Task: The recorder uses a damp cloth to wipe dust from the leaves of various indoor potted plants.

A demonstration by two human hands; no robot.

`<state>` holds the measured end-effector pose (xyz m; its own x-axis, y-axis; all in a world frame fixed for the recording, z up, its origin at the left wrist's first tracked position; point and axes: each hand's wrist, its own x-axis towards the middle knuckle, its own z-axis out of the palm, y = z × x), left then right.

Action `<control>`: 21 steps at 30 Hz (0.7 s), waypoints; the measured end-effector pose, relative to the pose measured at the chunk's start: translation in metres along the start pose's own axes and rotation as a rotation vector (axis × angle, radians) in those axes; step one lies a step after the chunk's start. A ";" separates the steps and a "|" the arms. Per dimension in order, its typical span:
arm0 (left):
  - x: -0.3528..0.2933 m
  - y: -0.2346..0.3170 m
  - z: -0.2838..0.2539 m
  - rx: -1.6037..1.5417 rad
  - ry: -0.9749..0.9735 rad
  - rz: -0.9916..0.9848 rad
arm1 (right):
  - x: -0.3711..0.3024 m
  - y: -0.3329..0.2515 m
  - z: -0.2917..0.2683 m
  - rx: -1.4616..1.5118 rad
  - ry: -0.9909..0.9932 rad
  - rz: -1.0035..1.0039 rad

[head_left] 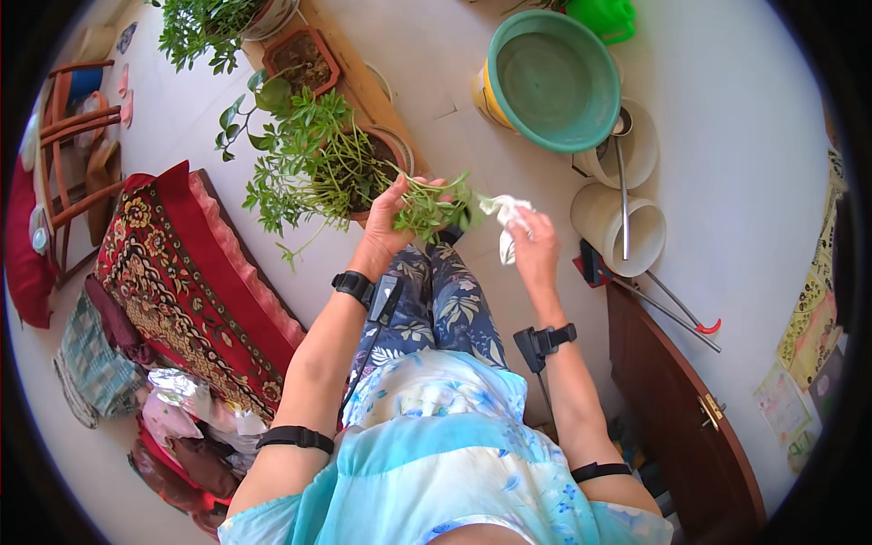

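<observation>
A leafy green potted plant (pixel 309 173) with many thin stems grows from a round brown pot (pixel 393 145) at the end of a wooden board. My left hand (pixel 391 216) is closed around some of its stems, with a bunch of leaves (pixel 427 211) spilling out to the right. Beside those leaf tips, my right hand (pixel 536 238) pinches a crumpled white cloth (pixel 505 216). The leaves nearest the cloth look smeared by motion. I cannot tell whether the cloth touches them.
A green basin (pixel 556 127) of water rests on a bucket at the far right. White buckets (pixel 590 222), a metal ladle (pixel 624 200) and a brown door (pixel 672 400) are on the right. A square planter (pixel 304 62) sits on the wooden board (pixel 363 86). A red patterned rug (pixel 173 263) lies left.
</observation>
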<state>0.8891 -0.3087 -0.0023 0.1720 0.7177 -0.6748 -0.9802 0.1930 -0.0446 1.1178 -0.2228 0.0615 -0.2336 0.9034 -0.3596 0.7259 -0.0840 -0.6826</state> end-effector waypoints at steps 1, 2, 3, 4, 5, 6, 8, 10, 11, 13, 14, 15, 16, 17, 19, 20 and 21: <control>0.000 -0.001 -0.001 -0.001 -0.004 0.000 | 0.007 -0.015 -0.004 -0.002 0.002 -0.003; 0.001 -0.001 -0.006 -0.036 -0.080 0.010 | 0.016 -0.035 -0.004 0.056 0.040 -0.102; 0.001 -0.001 -0.008 -0.069 -0.156 0.019 | 0.024 -0.051 0.001 0.116 0.079 -0.200; -0.001 -0.002 -0.003 -0.009 -0.122 0.043 | 0.032 -0.063 0.007 0.146 0.049 -0.238; -0.003 -0.001 0.001 -0.003 -0.124 0.041 | 0.039 -0.073 0.017 0.179 0.019 -0.275; -0.004 -0.001 0.004 -0.027 -0.045 0.030 | 0.045 -0.075 0.029 0.089 -0.018 -0.361; -0.003 -0.002 0.001 -0.122 0.036 0.008 | 0.043 -0.075 0.054 -0.102 -0.130 -0.471; -0.003 -0.004 -0.004 -0.070 0.052 0.042 | 0.034 -0.069 0.062 -0.203 -0.199 -0.494; -0.004 -0.005 -0.004 -0.019 0.069 0.074 | 0.026 -0.065 0.059 -0.205 -0.191 -0.485; -0.007 -0.006 -0.011 -0.087 0.060 0.050 | 0.010 -0.052 0.052 -0.211 -0.184 -0.480; -0.009 -0.005 -0.012 -0.080 0.032 0.041 | 0.003 -0.042 0.046 -0.245 -0.197 -0.439; -0.009 -0.005 -0.012 -0.073 0.003 0.033 | -0.005 -0.031 0.040 -0.280 -0.209 -0.398; -0.012 -0.006 0.002 -0.088 -0.038 0.006 | -0.010 -0.014 0.031 -0.287 -0.202 -0.399; -0.011 -0.006 0.006 -0.087 -0.046 0.013 | -0.015 0.002 0.024 -0.240 -0.239 -0.257; -0.011 -0.003 0.012 -0.112 -0.057 -0.010 | -0.018 0.009 0.010 -0.187 -0.278 -0.124; -0.009 -0.002 0.009 -0.114 -0.089 -0.007 | -0.019 0.000 0.003 -0.081 -0.159 -0.106; -0.010 -0.001 0.006 -0.114 -0.087 0.004 | -0.019 -0.010 -0.005 0.025 -0.042 -0.086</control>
<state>0.8889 -0.3123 0.0088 0.1709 0.7747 -0.6088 -0.9849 0.1164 -0.1283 1.1181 -0.2373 0.0784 -0.3211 0.8895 -0.3250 0.6859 -0.0182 -0.7275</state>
